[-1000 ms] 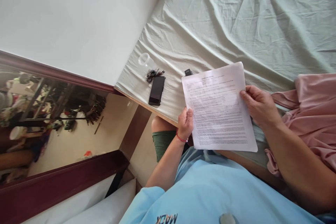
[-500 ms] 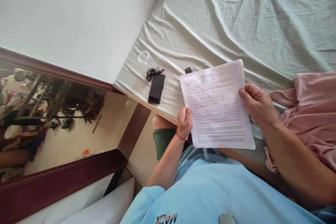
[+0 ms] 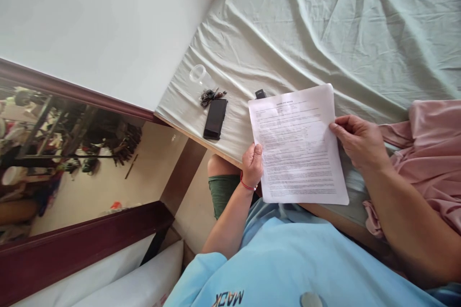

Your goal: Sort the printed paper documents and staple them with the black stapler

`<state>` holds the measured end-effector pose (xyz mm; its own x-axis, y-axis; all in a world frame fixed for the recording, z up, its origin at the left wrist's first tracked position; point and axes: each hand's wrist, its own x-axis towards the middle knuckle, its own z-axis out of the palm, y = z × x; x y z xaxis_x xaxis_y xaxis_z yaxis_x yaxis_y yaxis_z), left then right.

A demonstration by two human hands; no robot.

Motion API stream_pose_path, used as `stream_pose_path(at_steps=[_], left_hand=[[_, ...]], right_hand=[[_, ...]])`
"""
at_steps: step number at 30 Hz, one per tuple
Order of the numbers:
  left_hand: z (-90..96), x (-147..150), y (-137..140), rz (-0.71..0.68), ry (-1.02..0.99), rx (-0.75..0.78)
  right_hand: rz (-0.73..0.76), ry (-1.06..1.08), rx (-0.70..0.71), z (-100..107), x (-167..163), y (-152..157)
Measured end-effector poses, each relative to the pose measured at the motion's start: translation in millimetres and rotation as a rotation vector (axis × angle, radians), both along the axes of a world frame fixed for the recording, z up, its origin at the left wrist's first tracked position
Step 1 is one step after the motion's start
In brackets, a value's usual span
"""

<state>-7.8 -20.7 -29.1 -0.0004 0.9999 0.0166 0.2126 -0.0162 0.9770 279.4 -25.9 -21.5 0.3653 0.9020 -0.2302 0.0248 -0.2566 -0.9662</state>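
Paper (image 3: 298,146), a printed sheet, hangs between both hands above the near edge of the bed (image 3: 324,33), its long axis running away from the person. Left hand (image 3: 252,165) is clamped on the lower left edge, thumb on top; right hand (image 3: 360,141) pinches the right edge midway up. Each hand touches its own side, neither nearer. A phone (image 3: 215,119), keys (image 3: 211,96) and a clear cup (image 3: 199,75) lie on the bed to the left, well apart from the sheet.
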Motion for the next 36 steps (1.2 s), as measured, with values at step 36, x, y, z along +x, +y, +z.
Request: stream_pose_path(at_steps=[36], left_hand=[[-2.9, -3, -1, 0.027, 0.069, 0.026]], right_hand=[[-0.066, 0.151, -0.063, 20, -8, 3]])
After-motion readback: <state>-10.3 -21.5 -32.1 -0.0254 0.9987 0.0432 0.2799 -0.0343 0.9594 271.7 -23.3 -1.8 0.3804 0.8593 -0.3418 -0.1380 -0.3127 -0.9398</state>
